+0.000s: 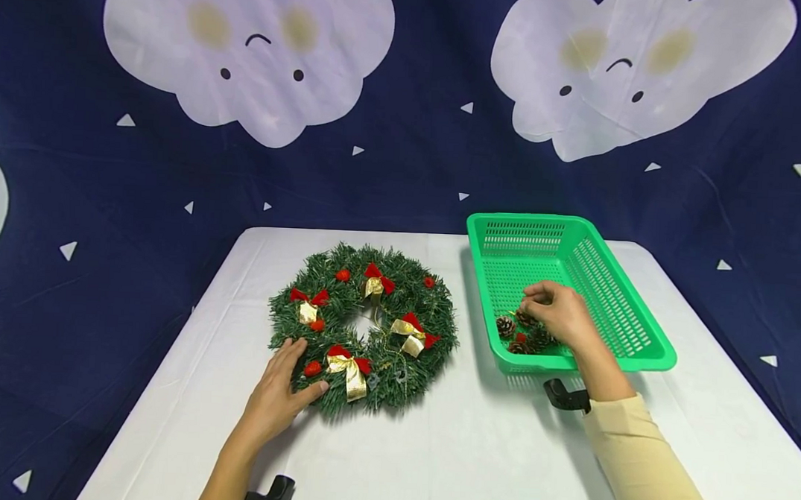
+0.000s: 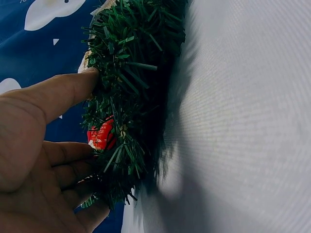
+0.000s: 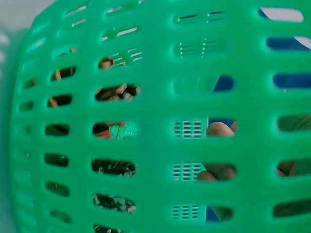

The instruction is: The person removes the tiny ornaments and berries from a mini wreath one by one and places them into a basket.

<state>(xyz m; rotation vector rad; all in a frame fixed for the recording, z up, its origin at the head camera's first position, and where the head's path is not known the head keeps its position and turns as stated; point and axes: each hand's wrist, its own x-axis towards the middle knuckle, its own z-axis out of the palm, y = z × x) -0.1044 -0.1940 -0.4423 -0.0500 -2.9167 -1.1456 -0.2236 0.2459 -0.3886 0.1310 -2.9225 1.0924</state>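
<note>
A beige sleeve reaches in from the near right; a black wrist device sits at the near left on the other arm. On the white tabletop, left of centre, lies a green wreath with four red-and-gold bows and small red ornaments. The left hand touches its near-left edge, fingers extended and loose, thumb spread apart. To the right stands a green basket, with pinecones gathered at its near end. The right hand is over them, fingers bent toward the thumb; whether they grasp anything, I cannot tell. At the far side hangs a dark blue backdrop with white clouds.
</note>
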